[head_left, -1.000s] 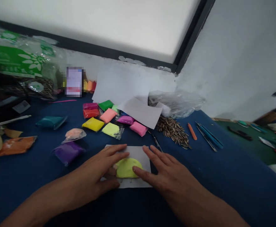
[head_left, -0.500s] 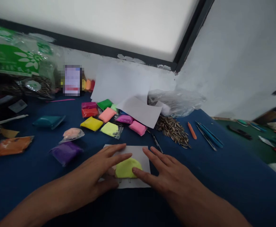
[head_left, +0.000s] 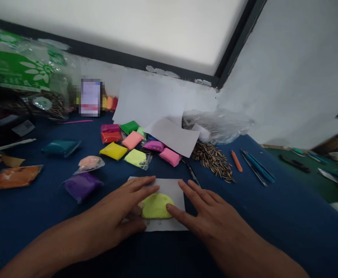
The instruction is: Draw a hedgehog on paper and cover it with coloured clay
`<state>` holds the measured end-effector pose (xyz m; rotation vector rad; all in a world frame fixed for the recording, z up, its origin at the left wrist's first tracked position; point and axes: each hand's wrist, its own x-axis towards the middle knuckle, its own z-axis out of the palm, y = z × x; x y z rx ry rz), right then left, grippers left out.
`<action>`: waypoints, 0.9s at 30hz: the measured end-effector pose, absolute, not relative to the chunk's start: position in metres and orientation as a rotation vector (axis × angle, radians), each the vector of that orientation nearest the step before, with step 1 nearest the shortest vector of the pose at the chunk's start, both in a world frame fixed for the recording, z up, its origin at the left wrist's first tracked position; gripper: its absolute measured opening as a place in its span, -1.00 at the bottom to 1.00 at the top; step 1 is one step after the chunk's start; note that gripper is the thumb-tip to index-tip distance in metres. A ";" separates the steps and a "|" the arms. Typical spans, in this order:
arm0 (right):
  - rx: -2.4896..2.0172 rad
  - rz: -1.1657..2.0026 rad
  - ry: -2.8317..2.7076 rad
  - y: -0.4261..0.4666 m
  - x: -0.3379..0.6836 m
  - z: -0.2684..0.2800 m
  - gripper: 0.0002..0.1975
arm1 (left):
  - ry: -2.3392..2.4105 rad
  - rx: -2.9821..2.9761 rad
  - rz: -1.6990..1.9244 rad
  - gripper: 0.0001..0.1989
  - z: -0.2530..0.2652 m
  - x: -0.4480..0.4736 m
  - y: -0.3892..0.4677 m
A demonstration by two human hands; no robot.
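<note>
A flattened, dome-shaped piece of yellow-green modelling clay (head_left: pixel 156 206) lies on a small white sheet of paper (head_left: pixel 169 186). Short drawn leg-like lines show on the paper below its lower edge. At the sheet's left side rests my left hand (head_left: pixel 129 208), fingers spread, beside a peach-coloured bit of clay at the shape's left end, partly hidden by the fingers. My right hand (head_left: pixel 205 208) is open over the sheet's right edge, its thumb tip touching the right edge of the yellow-green clay.
Packets of coloured clay, among them a yellow packet (head_left: pixel 113 151) and a purple packet (head_left: pixel 82 187), lie behind and left. A pen (head_left: pixel 192 173), a sunflower seed pile (head_left: pixel 213 161), an orange stick (head_left: pixel 236 161) and blue tweezers (head_left: pixel 258 166) are to the right. Loose paper (head_left: pixel 151 100) leans at the wall.
My right thumb has shifted slightly right, from over the clay to its edge. The left hand has barely moved. The whole view has shifted a little.
</note>
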<state>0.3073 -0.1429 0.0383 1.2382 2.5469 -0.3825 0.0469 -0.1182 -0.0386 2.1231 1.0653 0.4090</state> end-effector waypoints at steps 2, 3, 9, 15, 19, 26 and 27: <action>1.271 -0.348 2.533 -0.142 0.306 0.039 -0.31 | 1.067 2.123 0.413 -0.27 -0.040 0.047 -0.118; 1.281 -0.345 2.523 -0.142 0.305 0.040 -0.31 | 1.069 2.121 0.414 -0.27 -0.040 0.047 -0.117; 1.278 -0.340 2.457 -0.140 0.302 0.047 -0.35 | 1.072 2.154 0.430 -0.27 -0.042 0.047 -0.117; 1.246 -0.363 2.457 -0.139 0.300 0.047 -0.30 | 1.061 2.135 0.441 -0.28 -0.042 0.046 -0.118; 1.257 -0.378 2.457 -0.137 0.301 0.046 -0.33 | 1.066 2.154 0.451 -0.27 -0.043 0.045 -0.118; 1.217 -0.439 2.494 -0.139 0.316 0.050 -0.24 | 1.069 2.172 0.467 -0.28 -0.045 0.046 -0.116; 1.211 -0.441 2.504 -0.140 0.318 0.050 -0.23 | 1.066 2.172 0.465 -0.29 -0.044 0.046 -0.116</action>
